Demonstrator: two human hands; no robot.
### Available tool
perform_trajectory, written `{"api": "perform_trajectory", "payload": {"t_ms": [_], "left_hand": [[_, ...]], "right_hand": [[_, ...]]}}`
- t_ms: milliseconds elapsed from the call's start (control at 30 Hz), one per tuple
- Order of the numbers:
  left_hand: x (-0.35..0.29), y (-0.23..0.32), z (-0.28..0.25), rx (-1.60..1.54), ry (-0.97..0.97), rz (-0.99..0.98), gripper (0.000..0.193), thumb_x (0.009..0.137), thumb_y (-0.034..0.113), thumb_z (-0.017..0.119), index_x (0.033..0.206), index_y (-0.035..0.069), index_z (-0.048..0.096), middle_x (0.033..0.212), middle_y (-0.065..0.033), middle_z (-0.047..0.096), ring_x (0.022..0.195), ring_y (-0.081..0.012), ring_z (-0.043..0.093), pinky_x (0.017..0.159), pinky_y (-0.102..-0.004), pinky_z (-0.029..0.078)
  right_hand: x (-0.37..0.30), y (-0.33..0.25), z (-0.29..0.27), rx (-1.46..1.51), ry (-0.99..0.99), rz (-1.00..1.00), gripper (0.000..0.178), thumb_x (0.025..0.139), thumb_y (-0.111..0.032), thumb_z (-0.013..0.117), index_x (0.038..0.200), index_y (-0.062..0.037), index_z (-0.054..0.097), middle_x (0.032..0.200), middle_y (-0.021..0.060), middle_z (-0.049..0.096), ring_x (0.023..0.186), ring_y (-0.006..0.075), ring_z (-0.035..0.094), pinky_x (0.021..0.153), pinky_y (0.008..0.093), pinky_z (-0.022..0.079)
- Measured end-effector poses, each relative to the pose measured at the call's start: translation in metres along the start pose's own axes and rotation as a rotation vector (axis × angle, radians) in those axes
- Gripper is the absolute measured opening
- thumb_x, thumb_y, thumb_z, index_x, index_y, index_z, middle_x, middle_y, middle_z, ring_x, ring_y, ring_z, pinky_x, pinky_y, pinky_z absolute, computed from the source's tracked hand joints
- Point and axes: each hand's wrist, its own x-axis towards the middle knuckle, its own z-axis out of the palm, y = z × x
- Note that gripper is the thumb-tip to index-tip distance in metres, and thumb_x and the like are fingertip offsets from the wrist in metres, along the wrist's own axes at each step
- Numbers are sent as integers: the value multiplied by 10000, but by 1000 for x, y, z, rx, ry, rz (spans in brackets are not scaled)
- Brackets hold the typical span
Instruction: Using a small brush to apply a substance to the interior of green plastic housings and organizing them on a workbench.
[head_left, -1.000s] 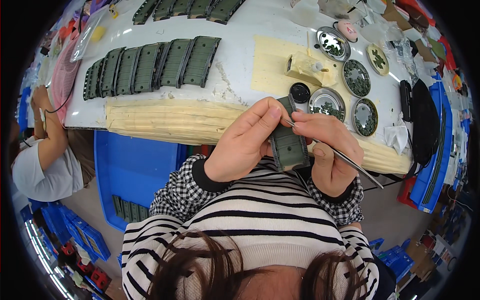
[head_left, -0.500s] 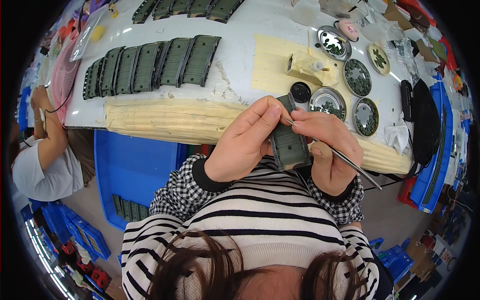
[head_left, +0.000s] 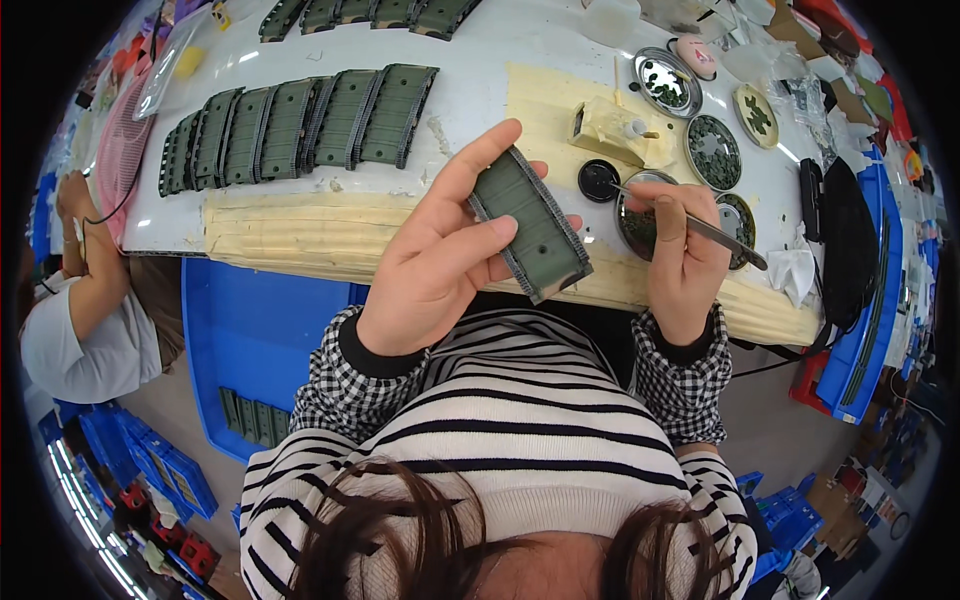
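A dark green curved plate with ridged edges [head_left: 533, 232] is gripped by my left hand [head_left: 425, 262], its thumb pressing on the face. My right hand [head_left: 690, 245] pinches a pair of metal tweezers [head_left: 722, 238]. The tweezers' tip points left, at the rim of a small black round dish [head_left: 599, 180]; whether it touches is too small to tell. Partly behind my right hand are a metal dish [head_left: 636, 232] of small dark green pieces and another round dish [head_left: 739, 218].
A row of similar green plates [head_left: 300, 127] lies on the white table [head_left: 465, 110]. Further right are a dish of green bits [head_left: 714, 153] and a wrapped block [head_left: 610, 130]. A blue bin [head_left: 262, 320] sits below the table edge. Another person [head_left: 95, 310] sits at left.
My hands have parted. My left hand has moved left and up with the green plate, now tilted. My right hand has carried the tweezers away from the plate, to beside the black dish.
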Motion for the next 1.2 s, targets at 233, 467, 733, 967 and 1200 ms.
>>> {"api": "perform_trajectory", "payload": {"t_ms": [233,467,733,967,1200], "left_hand": [[1,-5,-5,67,22,62,641,1007,75,421,1557,143,98,1490,-161,327,1278,-345,501,971,-450,534],[2,-6,-5,24,42,86,624,1017,85,410,1556,140,101,1498,-164,323,1249,-291,530,969,-427,539],[4,2,-5,-2,111,117,606,1030,98,412,1549,108,100,1410,-159,427,1196,-252,571,961,-423,543],[5,2,1,43,130,82,554,1034,123,392,1541,106,169,1441,-179,421,1203,-244,572,961,-385,544],[4,-1,4,21,145,123,554,1034,124,394,1539,107,169,1452,-166,413,1204,-245,571,970,-383,539]], "right_hand": [[-1,9,8,-82,-7,-9,151,962,-123,575,972,-45,704,791,53,677,783,211,542,721,314,448],[0,9,7,-101,-24,-12,152,962,-118,572,971,-43,704,791,53,681,786,201,538,723,310,444],[-3,-32,-13,19,1,-139,240,987,-122,498,948,-6,703,818,84,683,820,232,553,770,351,453],[-16,-46,-3,333,-175,-133,223,973,-143,534,1021,22,676,996,173,706,939,304,675,828,370,528],[-19,-48,-1,329,-193,-69,221,975,-116,530,1050,34,673,1071,199,701,906,250,673,815,319,528]]}}
